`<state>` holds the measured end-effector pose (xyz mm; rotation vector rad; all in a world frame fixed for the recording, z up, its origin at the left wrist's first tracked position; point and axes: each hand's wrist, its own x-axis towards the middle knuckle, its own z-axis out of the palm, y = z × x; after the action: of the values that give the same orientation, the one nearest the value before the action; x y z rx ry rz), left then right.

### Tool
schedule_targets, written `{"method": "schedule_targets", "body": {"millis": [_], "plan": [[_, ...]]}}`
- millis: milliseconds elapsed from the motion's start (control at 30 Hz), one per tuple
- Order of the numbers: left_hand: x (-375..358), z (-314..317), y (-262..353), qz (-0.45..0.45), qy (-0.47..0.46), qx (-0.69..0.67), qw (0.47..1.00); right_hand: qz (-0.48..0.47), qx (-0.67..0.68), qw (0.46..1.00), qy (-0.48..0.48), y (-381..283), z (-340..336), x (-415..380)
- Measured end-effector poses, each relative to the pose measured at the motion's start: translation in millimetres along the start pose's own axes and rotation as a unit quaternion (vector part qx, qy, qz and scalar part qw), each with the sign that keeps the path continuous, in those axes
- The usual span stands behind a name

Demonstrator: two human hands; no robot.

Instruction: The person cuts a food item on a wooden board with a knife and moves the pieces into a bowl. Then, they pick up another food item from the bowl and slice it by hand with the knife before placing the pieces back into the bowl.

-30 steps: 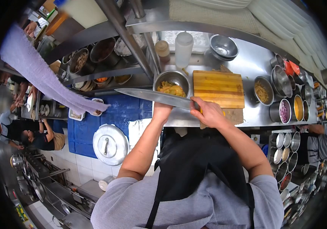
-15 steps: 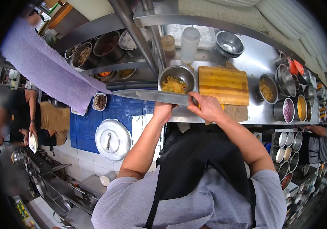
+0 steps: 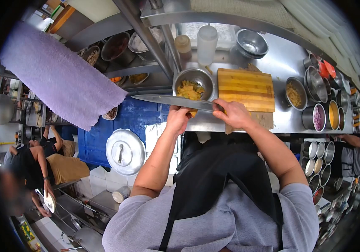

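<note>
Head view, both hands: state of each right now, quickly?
Left hand: fingers closed on a yellow-orange piece, partly hidden.
Right hand: closed, holding the large knife by its handle end.

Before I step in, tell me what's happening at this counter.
A person grips a large knife in the right hand, its blade pointing left past the near side of a metal bowl of yellow-orange pieces. The left hand is just beside the blade, with a similar piece at its fingers. The wooden cutting board lies to the bowl's right.
</note>
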<state>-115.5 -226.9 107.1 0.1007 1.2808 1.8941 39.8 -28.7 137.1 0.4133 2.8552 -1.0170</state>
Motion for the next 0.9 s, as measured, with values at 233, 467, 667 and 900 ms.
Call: {"method": "schedule_targets", "body": {"millis": [233, 467, 667, 900], "plan": [[6.7, -30.7, -0.5, -0.011, -0.079, -0.034, 0.996, 0.003, 0.012, 1.000, -0.016, 13.4, -0.8, 6.8], [-9.4, -40.9, 22.1, -0.001, -0.198, -0.041, 0.979, 0.109, 0.003, 0.994, -0.022, 62.8, -2.6, 8.1], [2.0, -35.8, 30.3, -0.019, -0.202, -0.053, 0.978, 0.141, -0.001, 0.989, -0.055, 43.7, -15.8, 0.4], [25.8, -11.8, 20.1, 0.051, -0.022, 0.018, 0.998, 0.167, 0.071, 0.983, -0.004, 32.9, -6.0, -11.3]]}}
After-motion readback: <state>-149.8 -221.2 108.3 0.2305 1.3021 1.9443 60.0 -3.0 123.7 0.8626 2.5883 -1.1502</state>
